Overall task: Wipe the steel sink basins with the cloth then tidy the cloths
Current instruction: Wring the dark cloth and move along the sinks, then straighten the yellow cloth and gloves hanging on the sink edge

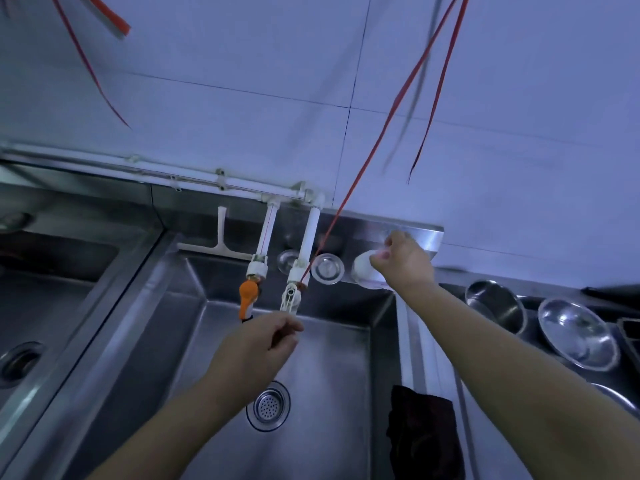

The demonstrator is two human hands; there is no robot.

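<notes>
The dark cloth (pixel 424 434) hangs over the right rim of the steel sink basin (pixel 311 358), near the bottom of the view, part inside the basin and part on the ledge; neither hand touches it. The left hand (pixel 256 344) is at the white tap handle (pixel 291 299), fingers curled as if pinching its lower end, though the contact point is partly hidden and blurred. The right hand (pixel 401 261) reaches to the back ledge and grips a white cup-like object (pixel 363 271), fingers curled round its top. Just beside it lie a loose round strainer (pixel 327 268) and a second one (pixel 287 261) behind the white pipes (pixel 308 237). An orange tap handle (pixel 248 299) sits left of the white one, and a white squeegee (pixel 220 237) rests against the back wall. A red cord (pixel 381 133) runs down to the white tap. Steel bowls (pixel 575 334) stand on the worktop to the right. Risks, as judged: the tap, if opened hard, may splash the ledge; the white object, lifted carelessly, may knock the adjacent strainer into the basin; the right forearm passes over the rim and could drag the cloth down towards the drain (pixel 268 407); the cord may snag the left wrist. A second basin (pixel 52 306) lies to the left; whether either is wiped cannot be told.
</notes>
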